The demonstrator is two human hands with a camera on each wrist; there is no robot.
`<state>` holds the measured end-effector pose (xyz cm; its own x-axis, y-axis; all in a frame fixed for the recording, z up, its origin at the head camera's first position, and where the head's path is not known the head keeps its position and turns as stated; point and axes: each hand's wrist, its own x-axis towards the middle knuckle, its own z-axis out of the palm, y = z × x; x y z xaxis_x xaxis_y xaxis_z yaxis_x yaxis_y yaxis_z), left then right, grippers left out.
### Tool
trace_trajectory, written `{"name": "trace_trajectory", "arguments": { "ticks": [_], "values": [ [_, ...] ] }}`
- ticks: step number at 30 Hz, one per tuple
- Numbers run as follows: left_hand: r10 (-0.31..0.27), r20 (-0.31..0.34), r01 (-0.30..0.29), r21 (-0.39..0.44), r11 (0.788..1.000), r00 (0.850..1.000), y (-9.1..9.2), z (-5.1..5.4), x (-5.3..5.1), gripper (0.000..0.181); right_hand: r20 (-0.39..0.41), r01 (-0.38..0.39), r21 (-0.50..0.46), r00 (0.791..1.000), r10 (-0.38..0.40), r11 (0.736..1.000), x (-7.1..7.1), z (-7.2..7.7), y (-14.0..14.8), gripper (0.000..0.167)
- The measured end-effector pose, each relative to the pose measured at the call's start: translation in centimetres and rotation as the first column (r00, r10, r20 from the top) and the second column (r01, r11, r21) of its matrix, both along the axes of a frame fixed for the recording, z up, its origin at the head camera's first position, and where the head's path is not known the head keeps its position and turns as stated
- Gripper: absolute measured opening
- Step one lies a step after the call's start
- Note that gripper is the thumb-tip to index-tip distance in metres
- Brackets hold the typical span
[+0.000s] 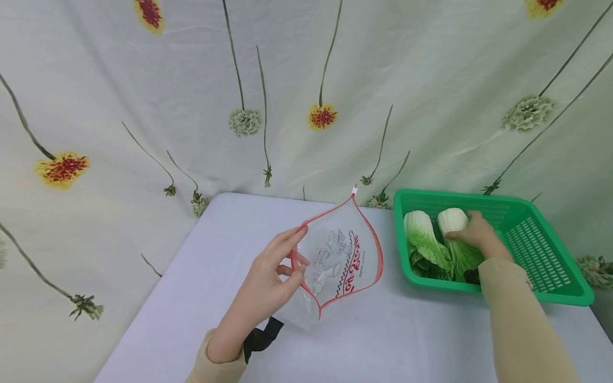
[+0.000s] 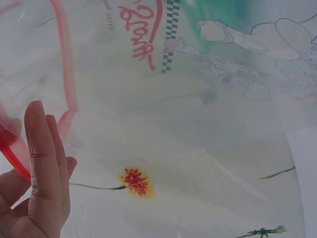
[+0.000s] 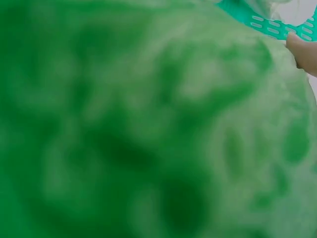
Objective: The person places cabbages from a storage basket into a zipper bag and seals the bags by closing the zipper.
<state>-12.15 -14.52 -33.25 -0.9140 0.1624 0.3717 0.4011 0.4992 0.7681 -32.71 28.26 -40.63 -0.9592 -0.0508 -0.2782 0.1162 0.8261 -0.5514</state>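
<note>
My left hand (image 1: 273,271) pinches the red-edged rim of a clear printed zip bag (image 1: 335,260), whose mouth gapes wide. In the left wrist view, fingers of the left hand (image 2: 42,178) lie at the red rim, with the see-through bag (image 2: 198,99) beyond. My right hand (image 1: 479,236) grips the white end of a cabbage (image 1: 452,219) in the green basket (image 1: 565,295). A second cabbage (image 1: 421,234) lies to its left. Leaves of the gripped cabbage (image 3: 148,119) fill the right wrist view, blurred, with part of the right hand (image 3: 303,53) at the edge.
The basket stands at the right of a white-covered table (image 1: 392,340), its right part holding nothing visible. A pale cloth (image 1: 287,69) with printed flowers hangs behind the table. A black strap (image 1: 263,336) is at the left wrist.
</note>
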Motion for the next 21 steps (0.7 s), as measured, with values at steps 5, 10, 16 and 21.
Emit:
{"name": "trace_trajectory", "arguments": {
  "ticks": [5,10,16,21],
  "values": [
    [-0.006,-0.015,0.006,-0.001,1.000,1.000,0.1,0.1,-0.1,0.065,-0.122,0.030,-0.052,0.992,-0.036,0.998,0.7,1.8,-0.4,0.094],
    [-0.002,-0.030,0.002,-0.009,1.000,1.000,0.2,0.3,-0.1,0.065,-0.262,0.031,-0.106,0.963,-0.058,0.994,1.5,4.6,-1.2,0.092],
    [-0.004,-0.035,0.003,-0.025,1.000,0.999,0.4,0.5,-0.3,0.064,-0.441,0.007,-0.231,0.890,-0.111,0.973,3.7,8.8,-2.8,0.092],
    [-0.013,-0.040,0.012,-0.034,0.999,0.999,0.6,0.5,-0.4,0.065,-0.565,-0.064,-0.392,0.804,-0.185,0.918,6.4,13.4,-5.0,0.081]
  ]
}}
